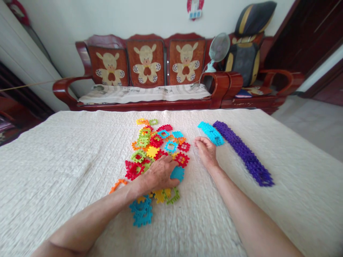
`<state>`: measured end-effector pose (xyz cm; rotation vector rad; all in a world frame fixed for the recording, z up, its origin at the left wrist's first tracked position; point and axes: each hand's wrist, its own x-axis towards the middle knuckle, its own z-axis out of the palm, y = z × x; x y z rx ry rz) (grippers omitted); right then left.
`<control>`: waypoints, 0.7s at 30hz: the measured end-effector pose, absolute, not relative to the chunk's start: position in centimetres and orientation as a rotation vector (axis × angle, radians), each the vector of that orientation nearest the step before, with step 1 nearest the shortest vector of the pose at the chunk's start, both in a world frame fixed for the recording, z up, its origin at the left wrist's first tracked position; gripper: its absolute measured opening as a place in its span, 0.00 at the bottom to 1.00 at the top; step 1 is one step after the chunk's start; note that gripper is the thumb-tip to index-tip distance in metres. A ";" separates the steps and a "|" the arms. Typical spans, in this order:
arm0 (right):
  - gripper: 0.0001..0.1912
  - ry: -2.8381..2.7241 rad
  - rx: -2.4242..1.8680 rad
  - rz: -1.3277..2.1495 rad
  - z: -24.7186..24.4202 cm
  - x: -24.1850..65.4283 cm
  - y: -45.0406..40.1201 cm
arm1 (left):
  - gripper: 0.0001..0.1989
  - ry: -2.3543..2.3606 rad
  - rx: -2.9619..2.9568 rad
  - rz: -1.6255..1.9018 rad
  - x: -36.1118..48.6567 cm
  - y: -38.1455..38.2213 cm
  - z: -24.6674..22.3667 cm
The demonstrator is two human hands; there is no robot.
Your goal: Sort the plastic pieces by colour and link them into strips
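My left hand [162, 172] lies over a loose pile of plastic interlocking tiles, its thumb and fingers apart. A flat blue tile [177, 174] shows between the thumb and forefinger, and I see no firm grip on it. Beside the fingers is a red window tile [182, 159]; a yellow tile [153, 152] lies just beyond the hand. My right hand [206, 150] rests near the cloth with its fingers curled together and no tile showing in them. Close by it lies a light blue row of tiles [211, 132]. Tiles under my left palm are hidden.
A long purple row of tiles [242, 151] runs diagonally on the right. Blue tiles [142, 210] lie at the pile's near end. The table has a quilted white cloth [66, 160]. Behind it stand a wooden sofa [150, 104] and a small fan [219, 47].
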<state>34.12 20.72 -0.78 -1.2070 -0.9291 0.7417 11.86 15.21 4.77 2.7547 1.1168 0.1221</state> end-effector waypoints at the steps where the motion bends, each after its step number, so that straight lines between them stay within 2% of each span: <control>1: 0.11 -0.899 -1.201 0.739 -0.8 34.2 20.8 | 0.20 1.127 2.742 0.164 12.0 15.5 4.8; 7: 0.10 -0.800 -1.170 0.702 -0.7 34.5 20.9 | 0.17 1.188 2.767 0.418 13.9 19.3 5.8; 10: 0.11 -0.782 -1.169 0.711 -0.7 34.5 20.8 | 0.19 1.225 2.733 0.515 13.9 20.5 6.5; 14: 0.11 -0.802 -1.166 0.724 -0.6 34.4 20.8 | 0.11 1.154 2.714 0.322 10.9 19.6 7.9; 16: 0.10 -0.818 -1.172 0.730 -0.5 34.3 20.8 | 0.10 0.982 2.707 0.175 9.0 18.4 8.5; 21: 0.10 -0.832 -1.179 0.744 -0.4 34.2 20.7 | 0.28 0.529 2.759 0.027 6.5 15.6 8.3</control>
